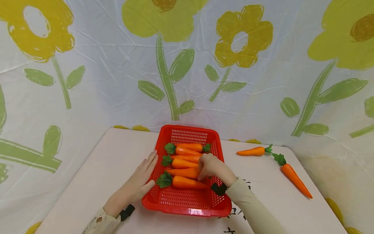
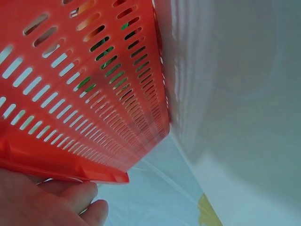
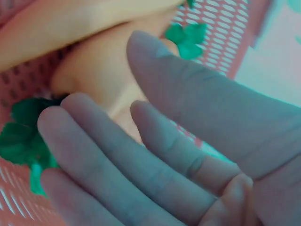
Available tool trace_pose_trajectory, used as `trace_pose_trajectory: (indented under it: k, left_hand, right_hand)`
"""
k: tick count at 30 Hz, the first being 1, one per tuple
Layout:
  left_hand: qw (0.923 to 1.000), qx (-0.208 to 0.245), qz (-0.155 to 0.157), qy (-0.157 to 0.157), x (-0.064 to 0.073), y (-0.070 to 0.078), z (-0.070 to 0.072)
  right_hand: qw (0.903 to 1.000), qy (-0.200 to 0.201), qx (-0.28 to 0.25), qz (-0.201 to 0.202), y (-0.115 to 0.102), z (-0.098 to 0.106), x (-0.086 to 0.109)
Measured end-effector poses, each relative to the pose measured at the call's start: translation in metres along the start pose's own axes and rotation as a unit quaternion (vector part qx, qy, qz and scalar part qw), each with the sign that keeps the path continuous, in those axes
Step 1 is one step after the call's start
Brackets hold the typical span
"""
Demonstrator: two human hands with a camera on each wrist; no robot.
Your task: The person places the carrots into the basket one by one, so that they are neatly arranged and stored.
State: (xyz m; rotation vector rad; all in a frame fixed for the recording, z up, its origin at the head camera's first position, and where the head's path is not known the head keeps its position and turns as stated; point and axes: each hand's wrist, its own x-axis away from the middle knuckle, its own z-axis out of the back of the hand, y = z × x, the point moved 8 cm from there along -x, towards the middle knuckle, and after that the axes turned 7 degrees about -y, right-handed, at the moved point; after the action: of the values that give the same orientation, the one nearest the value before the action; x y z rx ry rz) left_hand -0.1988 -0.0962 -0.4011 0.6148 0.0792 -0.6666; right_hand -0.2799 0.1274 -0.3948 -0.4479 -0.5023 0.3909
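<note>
A red plastic basket (image 1: 169,208) holds several orange carrots with green leafy tops, laid crosswise in a row; the front carrot (image 1: 187,183) lies nearest me. My left hand (image 1: 138,182) rests on the basket's left rim with its fingers extended. In the left wrist view, the fingertips (image 2: 80,195) touch the rim from outside. Inside the basket, my right hand (image 1: 214,167) is over the right ends of the middle carrots. The right wrist view shows its thumb and fingers spread apart beside a carrot (image 3: 101,66), with no carrot pinched between them.
On the white table (image 1: 117,156), right of the basket, lie a small carrot (image 1: 252,151) and a longer carrot (image 1: 295,178), their leaves close together. A flower-printed cloth (image 1: 190,81) hangs behind the table. Dark printed characters (image 1: 230,230) show on the table near the basket's front right corner.
</note>
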Motion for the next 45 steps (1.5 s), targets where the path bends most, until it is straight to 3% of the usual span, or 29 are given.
trace_pose_trajectory:
  k: [8,16,24,33,36,45]
  left_hand:
    - [1.0000,-0.005,-0.001,-0.005,0.003,-0.002,0.001]
    - [1.0000,0.007,0.002,-0.005,0.003,-0.006,0.001]
    - [0.9984,0.056,-0.005,0.005,0.004,-0.010,0.000]
    - [0.9937,0.110,0.004,0.020,0.002,-0.014,-0.003]
    - [0.9926,0.119,-0.002,0.025,0.001,-0.013,-0.003]
    - [0.9934,0.110,-0.006,0.030,0.000,-0.011,-0.001]
  right_hand:
    - [0.9943,0.044,-0.081,0.054,-0.007,0.031,0.038]
    - [0.9703,0.159,-0.158,0.091,0.012,0.056,0.074]
    - [0.9339,0.297,-0.138,0.144,0.036,0.077,0.111]
    - [0.8785,0.396,-0.165,0.209,0.063,0.091,0.137]
    - [0.8642,0.426,-0.170,0.206,0.070,0.096,0.146]
    - [0.8343,0.521,-0.144,0.108,0.119,0.110,0.171]
